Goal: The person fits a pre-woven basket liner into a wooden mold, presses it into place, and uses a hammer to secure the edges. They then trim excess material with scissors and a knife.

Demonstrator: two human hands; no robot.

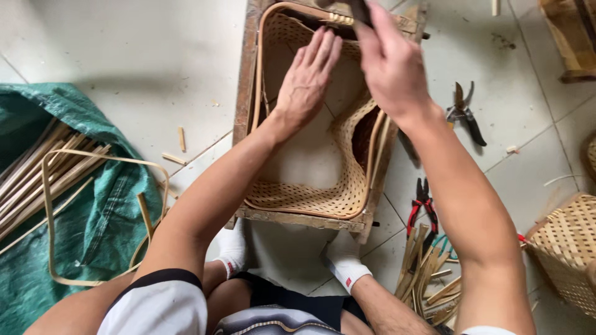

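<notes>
A woven bamboo basket (310, 198) with a bent cane rim sits inside a square wooden frame (298, 218) on the tiled floor. My left hand (307, 80) lies flat, fingers spread, against the basket's far inner wall. My right hand (388, 59) is closed around a dark tool handle (360, 11) at the basket's far rim, where a binding wraps the cane. The tool's working end is out of view.
Pruning shears (465, 115) and red-handled pliers (423, 208) lie on the floor to the right, with short bamboo offcuts (428, 273) below them. Another woven basket (568, 248) stands at the right edge. Long bamboo strips (43, 174) rest on a green tarp (93, 223) at left.
</notes>
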